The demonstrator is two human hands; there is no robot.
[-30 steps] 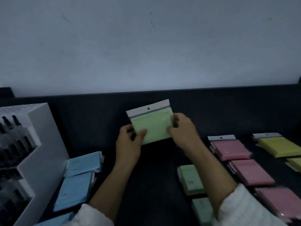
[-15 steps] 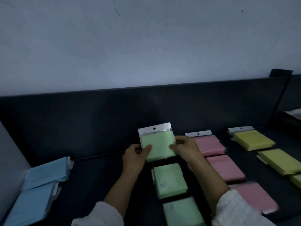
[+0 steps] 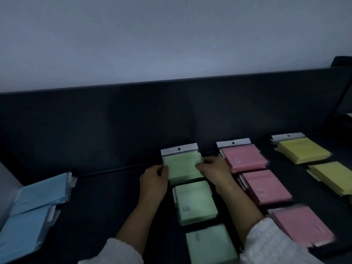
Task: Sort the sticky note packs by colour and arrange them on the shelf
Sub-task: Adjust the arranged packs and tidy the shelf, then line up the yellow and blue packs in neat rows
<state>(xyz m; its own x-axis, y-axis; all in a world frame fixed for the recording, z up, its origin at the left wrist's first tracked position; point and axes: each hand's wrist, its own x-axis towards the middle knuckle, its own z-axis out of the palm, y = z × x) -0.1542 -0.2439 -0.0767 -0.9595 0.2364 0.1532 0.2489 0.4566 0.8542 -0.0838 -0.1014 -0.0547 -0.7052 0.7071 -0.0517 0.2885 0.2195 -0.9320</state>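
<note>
Grips green pack [image 3: 182, 164] by both side edges: left hand [image 3: 153, 184] pinching the left edge, right hand [image 3: 215, 171] pinching the right. Sits at the rear end of the green column [image 3: 196, 201] on the shelf [image 3: 114, 197], white header strip toward the back wall [image 3: 133, 121]. Cannot tell whether fully resting on the pile beneath. Lies centred between both hands, neither nearer. Probably needs only squaring and letting go. Pink packs [image 3: 244, 156] just beside the right hand; blue packs [image 3: 42, 195] well apart, left.
</note>
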